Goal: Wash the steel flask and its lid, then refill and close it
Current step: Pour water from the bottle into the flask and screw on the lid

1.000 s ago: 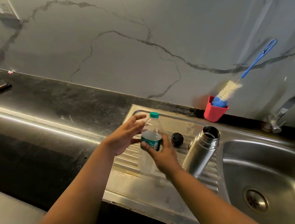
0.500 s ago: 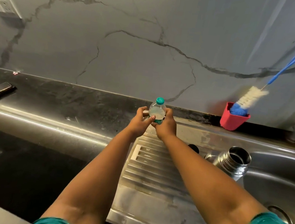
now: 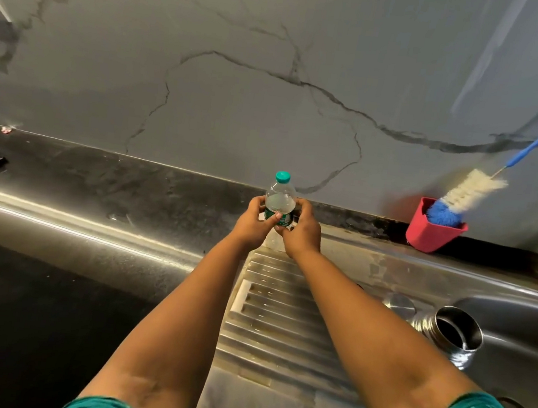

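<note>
Set bottle down at back of drainboard.
I have L hand & R hand both clamped on it, cap on; lower upright, release w/o tipping. Flask open, near sink; lid not clearly seen.

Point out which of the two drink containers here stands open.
The steel flask by the sink basin: its mouth is uncovered and dark inside. The clear plastic bottle, held by the left hand and right hand, keeps its teal cap on.

We saw dim, soft light; glare streaked the steel drainboard, the countertop left of it lay shadowed, and straight edges bowed.
</note>
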`<action>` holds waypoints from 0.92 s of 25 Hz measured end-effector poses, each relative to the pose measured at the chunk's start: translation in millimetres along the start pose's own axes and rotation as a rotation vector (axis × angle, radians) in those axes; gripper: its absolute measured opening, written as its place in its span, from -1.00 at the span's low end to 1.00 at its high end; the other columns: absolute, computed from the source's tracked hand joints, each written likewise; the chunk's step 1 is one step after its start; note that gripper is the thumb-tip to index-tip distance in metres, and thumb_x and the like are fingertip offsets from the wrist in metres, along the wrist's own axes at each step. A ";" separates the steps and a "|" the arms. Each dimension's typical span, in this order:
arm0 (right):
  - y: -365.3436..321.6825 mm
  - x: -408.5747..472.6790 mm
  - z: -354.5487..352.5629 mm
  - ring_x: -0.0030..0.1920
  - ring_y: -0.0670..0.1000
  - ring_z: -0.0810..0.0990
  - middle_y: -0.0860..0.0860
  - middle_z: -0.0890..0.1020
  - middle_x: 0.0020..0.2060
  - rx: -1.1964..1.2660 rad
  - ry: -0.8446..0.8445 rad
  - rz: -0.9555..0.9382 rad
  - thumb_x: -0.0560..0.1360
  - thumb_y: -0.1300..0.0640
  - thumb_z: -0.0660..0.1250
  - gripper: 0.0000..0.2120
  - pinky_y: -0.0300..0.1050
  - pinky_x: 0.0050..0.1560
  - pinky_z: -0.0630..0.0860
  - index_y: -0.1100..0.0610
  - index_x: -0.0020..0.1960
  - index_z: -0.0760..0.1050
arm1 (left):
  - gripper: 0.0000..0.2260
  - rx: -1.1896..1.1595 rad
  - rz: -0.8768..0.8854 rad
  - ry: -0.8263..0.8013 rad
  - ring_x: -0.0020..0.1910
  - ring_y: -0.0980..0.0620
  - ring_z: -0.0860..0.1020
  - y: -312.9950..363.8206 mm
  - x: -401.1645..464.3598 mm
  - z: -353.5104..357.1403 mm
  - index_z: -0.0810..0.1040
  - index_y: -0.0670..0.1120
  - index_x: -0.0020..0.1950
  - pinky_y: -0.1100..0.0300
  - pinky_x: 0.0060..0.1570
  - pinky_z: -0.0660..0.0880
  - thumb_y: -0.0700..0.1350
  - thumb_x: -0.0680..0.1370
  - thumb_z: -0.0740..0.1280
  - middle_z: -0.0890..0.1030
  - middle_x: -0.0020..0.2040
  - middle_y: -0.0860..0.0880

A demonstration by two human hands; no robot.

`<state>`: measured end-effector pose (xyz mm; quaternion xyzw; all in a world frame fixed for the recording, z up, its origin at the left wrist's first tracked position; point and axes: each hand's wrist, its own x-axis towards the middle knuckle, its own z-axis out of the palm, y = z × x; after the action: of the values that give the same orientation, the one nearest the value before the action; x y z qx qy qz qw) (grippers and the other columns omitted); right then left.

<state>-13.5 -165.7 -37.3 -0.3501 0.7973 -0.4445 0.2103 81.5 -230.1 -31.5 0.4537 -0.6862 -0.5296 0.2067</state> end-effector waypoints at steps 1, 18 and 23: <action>1.2 0.6 0.8 0.20 0.08 0.52 0.08 0.53 0.23 -0.005 0.009 -0.001 0.43 0.22 0.47 -0.45 -0.12 0.16 0.45 0.07 0.33 0.31 | -0.52 0.012 0.005 0.007 0.35 -0.10 0.44 -0.3 1.5 1.4 0.26 -0.03 0.47 -0.15 0.34 0.42 -0.07 0.60 0.35 0.43 0.42 -0.07; 38.1 -73.8 -40.8 0.46 0.34 0.03 0.25 0.18 0.43 -0.942 -0.138 0.042 0.57 0.27 0.15 -0.54 0.30 0.48 -0.03 0.21 0.45 0.21 | -0.38 0.293 -0.040 0.330 0.43 -0.17 0.30 -32.6 -65.4 43.2 0.23 -0.12 0.49 -0.05 0.36 0.32 -0.03 0.53 0.43 0.33 0.45 -0.15; 55.4 -77.3 -51.9 0.44 0.46 0.00 0.35 0.03 0.46 -0.942 -0.237 0.348 0.56 0.26 0.21 -0.45 0.30 0.41 0.18 0.22 0.50 0.12 | -0.55 0.133 0.062 0.079 0.31 -0.08 0.46 -57.5 -114.6 95.7 0.38 -0.11 0.37 -0.01 0.28 0.43 -0.16 0.52 0.42 0.49 0.32 -0.09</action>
<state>-16.1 -59.0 -56.1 -0.3170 0.9281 0.0469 0.1896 89.1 -83.6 -95.4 0.4658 -0.7249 -0.4577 0.2193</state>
